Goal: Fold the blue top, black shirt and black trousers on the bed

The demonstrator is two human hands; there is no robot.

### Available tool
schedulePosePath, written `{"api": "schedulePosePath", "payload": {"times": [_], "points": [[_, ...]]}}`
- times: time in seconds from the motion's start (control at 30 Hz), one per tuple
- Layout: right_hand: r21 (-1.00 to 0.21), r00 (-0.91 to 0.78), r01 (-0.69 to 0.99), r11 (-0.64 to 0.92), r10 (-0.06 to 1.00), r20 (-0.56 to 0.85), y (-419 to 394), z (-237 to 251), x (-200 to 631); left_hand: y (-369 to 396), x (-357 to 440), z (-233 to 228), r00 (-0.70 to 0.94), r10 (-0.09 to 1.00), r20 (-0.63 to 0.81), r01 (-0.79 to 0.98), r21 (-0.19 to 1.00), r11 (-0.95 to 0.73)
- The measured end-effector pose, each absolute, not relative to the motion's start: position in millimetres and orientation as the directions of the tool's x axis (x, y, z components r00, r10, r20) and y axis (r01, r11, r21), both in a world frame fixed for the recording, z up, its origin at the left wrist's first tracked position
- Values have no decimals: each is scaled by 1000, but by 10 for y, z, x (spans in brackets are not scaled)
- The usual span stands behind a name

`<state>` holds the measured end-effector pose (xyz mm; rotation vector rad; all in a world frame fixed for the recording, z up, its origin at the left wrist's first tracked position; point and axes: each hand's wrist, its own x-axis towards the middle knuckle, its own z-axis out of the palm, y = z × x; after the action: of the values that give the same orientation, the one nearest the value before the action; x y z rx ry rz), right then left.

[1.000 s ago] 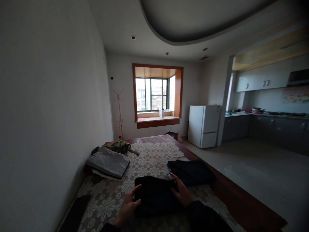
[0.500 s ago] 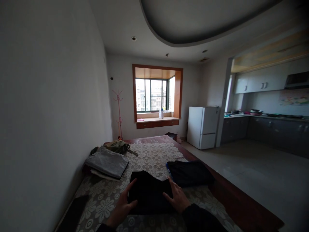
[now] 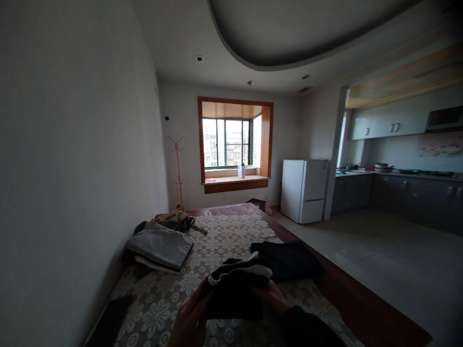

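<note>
A folded black garment with a white edge [image 3: 237,286] is lifted a little above the flowered cloth of the bed [image 3: 231,236]. My left hand [image 3: 190,320] grips its left side from below. My right hand [image 3: 273,299] holds its right side, the fingers partly hidden under the fabric. Just beyond lies another dark folded garment [image 3: 285,258] on the bed's right side.
A stack of folded grey and white clothes [image 3: 161,248] lies at the bed's left, an olive item [image 3: 177,219] behind it. The bed's wooden edge [image 3: 347,294] borders a tiled floor. A white fridge [image 3: 304,189], a pink coat stand [image 3: 177,168] and a window stand beyond.
Both hands went from lying flat on the black garment to gripping its sides, and the garment has risen off the bed with its white edge showing.
</note>
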<state>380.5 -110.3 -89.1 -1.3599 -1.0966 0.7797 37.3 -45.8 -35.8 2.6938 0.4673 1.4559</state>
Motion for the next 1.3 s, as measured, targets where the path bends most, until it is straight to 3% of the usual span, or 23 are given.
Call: {"api": "schedulePosePath", "payload": {"times": [0.1,0.2,0.3,0.4,0.5,0.67,0.77,0.97,1.2,1.3], "points": [[-993,465,-17,114,880,93,-1102,-903,3747,-441,417,-416,433,456,777,275,368,-888],[-983,456,-97,158,885,97,-1099,-810,3707,-391,510,-451,367,660,656,235,621,-748],[-987,426,-55,150,898,113,-1087,-711,3712,-291,594,-513,425,792,438,176,818,-547],[-996,425,15,85,901,83,-1073,-710,3725,-177,616,-601,487,848,209,206,916,-344],[-993,364,67,98,924,115,-1088,-738,3728,-101,587,-661,496,859,129,222,937,-269],[-922,196,317,222,936,293,-1174,-647,3749,-87,539,-652,508,850,143,174,949,-264],[-927,111,337,166,970,214,-1194,-627,3779,-86,537,-626,506,854,124,185,951,-248],[-973,112,232,-21,994,5,-1212,-591,3738,-80,535,-600,525,842,125,137,964,-229],[-900,48,433,54,995,83,-1190,169,3604,-153,514,-527,564,813,144,74,972,-223],[-836,7,543,80,995,100,-1016,646,3706,-181,508,-534,546,836,55,105,985,-134]]}}
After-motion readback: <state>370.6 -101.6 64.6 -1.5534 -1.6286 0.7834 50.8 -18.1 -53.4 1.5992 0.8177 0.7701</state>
